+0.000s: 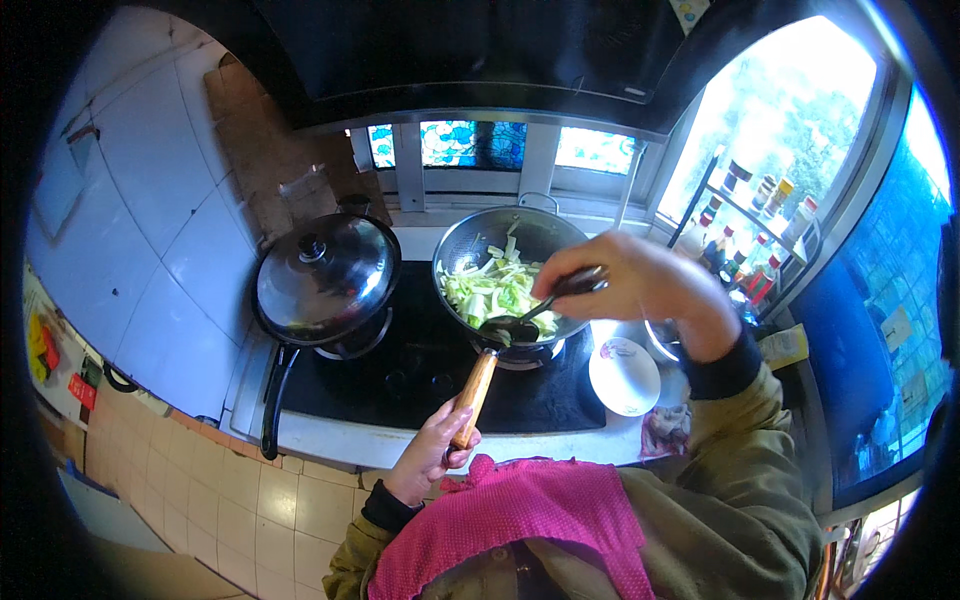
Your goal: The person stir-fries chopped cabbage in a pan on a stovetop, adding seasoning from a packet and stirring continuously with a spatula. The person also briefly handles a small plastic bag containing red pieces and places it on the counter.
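Note:
My left hand (442, 446) grips the wooden handle (476, 390) of a wok (469, 232) on the right burner of the gas hob. Chopped pale green cabbage (484, 289) lies in the wok. Above its right side, my right hand (607, 281) holds a dark-handled cooking spatula or ladle (536, 309). The utensil's dark head rests among the cabbage at the near rim, and its exact shape is partly hidden. My right hand looks slightly blurred and covers part of the wok's right rim.
A lidded frying pan (326, 281) sits on the left burner, its black handle (276, 405) jutting past the counter edge. Right of the hob are a white bowl (624, 376) and a crumpled cloth (666, 431). Bottles fill a rack (757, 214) by the window. A range hood (480, 60) hangs overhead.

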Action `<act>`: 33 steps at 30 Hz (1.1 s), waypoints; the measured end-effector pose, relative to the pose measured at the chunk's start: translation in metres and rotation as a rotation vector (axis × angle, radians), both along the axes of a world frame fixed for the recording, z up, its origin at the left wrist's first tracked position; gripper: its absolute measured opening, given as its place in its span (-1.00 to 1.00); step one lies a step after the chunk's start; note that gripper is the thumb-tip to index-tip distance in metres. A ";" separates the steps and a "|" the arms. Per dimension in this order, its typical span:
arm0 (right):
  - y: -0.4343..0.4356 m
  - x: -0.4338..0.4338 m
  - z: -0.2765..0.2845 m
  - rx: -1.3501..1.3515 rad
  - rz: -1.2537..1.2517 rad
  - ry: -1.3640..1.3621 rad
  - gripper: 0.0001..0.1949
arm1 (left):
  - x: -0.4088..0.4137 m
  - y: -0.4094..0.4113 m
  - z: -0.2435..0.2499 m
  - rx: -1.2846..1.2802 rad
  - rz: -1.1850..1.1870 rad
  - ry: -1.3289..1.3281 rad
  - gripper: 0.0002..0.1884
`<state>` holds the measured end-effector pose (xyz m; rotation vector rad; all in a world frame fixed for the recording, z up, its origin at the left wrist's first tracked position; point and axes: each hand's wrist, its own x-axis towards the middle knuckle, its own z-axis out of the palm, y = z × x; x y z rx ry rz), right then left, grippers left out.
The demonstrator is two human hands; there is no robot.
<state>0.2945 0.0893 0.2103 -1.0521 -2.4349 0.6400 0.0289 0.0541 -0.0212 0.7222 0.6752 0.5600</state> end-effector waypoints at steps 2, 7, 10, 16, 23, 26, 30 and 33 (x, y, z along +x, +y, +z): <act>0.003 -0.011 -0.042 -0.016 -0.128 -0.056 -0.80 | 0.002 0.001 -0.001 0.003 -0.020 0.021 -0.46; 0.040 0.015 -0.099 0.244 -0.470 -0.028 -0.81 | 0.000 0.004 -0.002 0.006 -0.037 0.014 -0.46; 0.061 0.077 -0.060 0.013 -0.868 0.410 -0.84 | 0.001 0.000 0.004 0.018 -0.007 0.046 -0.50; 0.108 0.180 -0.115 -0.048 -1.079 0.856 -0.77 | 0.005 0.003 0.005 0.019 -0.032 0.039 -0.51; 0.081 0.093 -0.091 -0.211 -0.571 0.834 -0.75 | 0.001 0.000 0.003 -0.002 0.009 0.037 -0.50; 0.095 0.078 -0.081 0.046 -0.730 0.570 -0.78 | 0.001 -0.001 0.004 -0.010 0.016 0.080 -0.49; 0.121 0.056 -0.123 0.359 -0.833 0.508 -0.80 | 0.006 0.000 0.007 0.042 0.010 0.126 -0.56; 0.107 0.023 -0.141 0.284 -0.737 0.554 -0.80 | 0.007 -0.002 0.017 0.065 -0.010 0.154 -0.55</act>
